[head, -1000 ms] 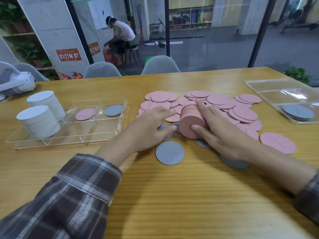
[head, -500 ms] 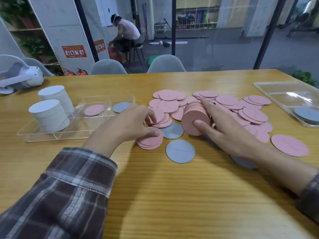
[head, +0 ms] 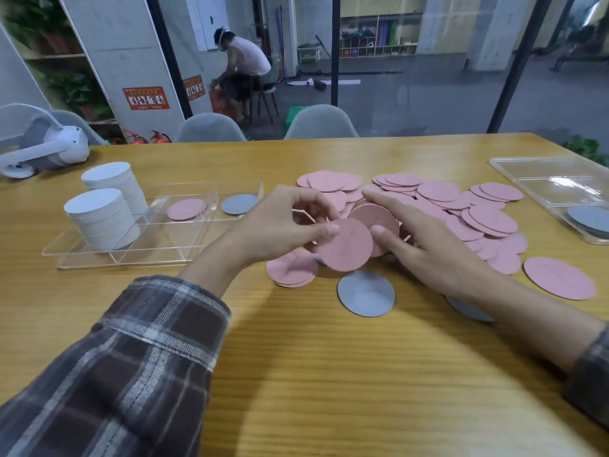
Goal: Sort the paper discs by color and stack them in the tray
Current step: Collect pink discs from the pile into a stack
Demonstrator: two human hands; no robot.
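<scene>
A grey disc [head: 365,293] lies nearest on the table [head: 296,374]. Just beyond, the left hand [head: 280,225], which moments ago was dragging a small pile [head: 291,268] clear of the heap [head: 461,206], now pinches one pink disc [head: 344,245] and lifts it against the on-edge pink stack [head: 375,216] gripped by the right hand [head: 428,245] at three o'clock. The stack likely grows before going to the tray [head: 158,255] at ten o'clock.

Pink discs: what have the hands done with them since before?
The left hand dragged a few pink discs toward the person, then lifted a pink disc in a pinch, beside the pink stack. The right hand still holds that stack on edge. The grey disc and tray stayed put.
</scene>
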